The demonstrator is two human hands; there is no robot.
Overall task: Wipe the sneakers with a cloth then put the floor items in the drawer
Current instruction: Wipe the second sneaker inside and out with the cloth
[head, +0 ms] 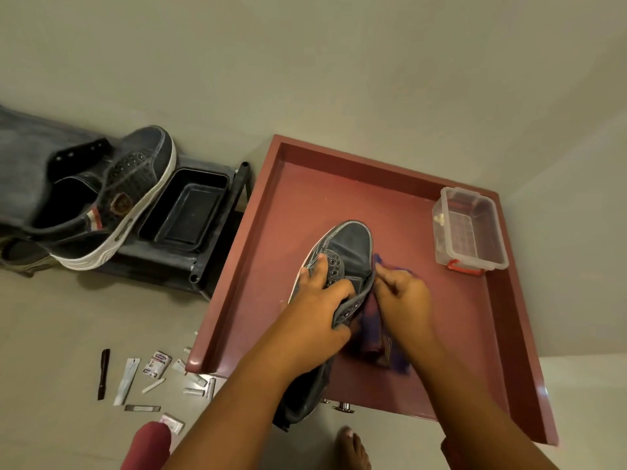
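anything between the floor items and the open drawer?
Partly. The sneaker being wiped, gripped by the left hand, sits over the drawer with the cloth under the right hand. The drawer's left wall faces the floor items. A clear container fills one corner.

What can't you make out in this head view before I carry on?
- Cloth: blurred, partly behind the right hand and sneaker; its contact patch is hidden.
- Sneaker's heel: covered by the left hand and forearm.
- Floor items: too small to identify; some are tucked under the drawer corner.
- Other sneaker: blurred, so whether it is clean is unclear.
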